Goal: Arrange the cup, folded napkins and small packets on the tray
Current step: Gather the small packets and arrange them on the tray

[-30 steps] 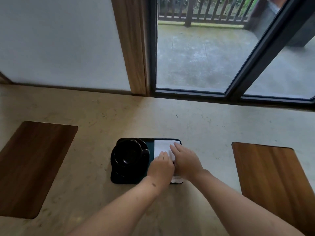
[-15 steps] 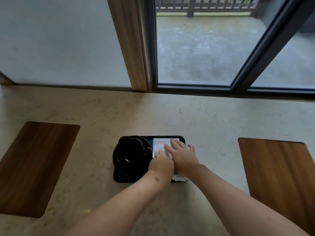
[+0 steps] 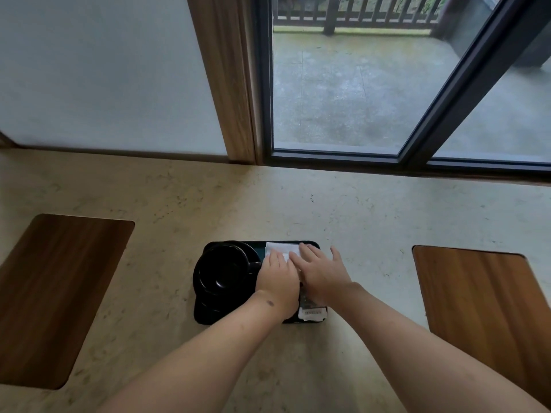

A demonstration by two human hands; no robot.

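Both hands are lying flat, fingers straight: the left hand [image 3: 278,277] and right hand [image 3: 320,275] are pressing the folded napkins [image 3: 281,249] under their fingertips on the tray [image 3: 311,244]. Being soft and light, the napkins are probably wanting edge pinches, not sliding.

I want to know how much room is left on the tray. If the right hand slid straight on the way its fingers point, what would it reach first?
Probably the tray's far rim: the right hand lies flat on the white napkin, fingers pointing toward it.
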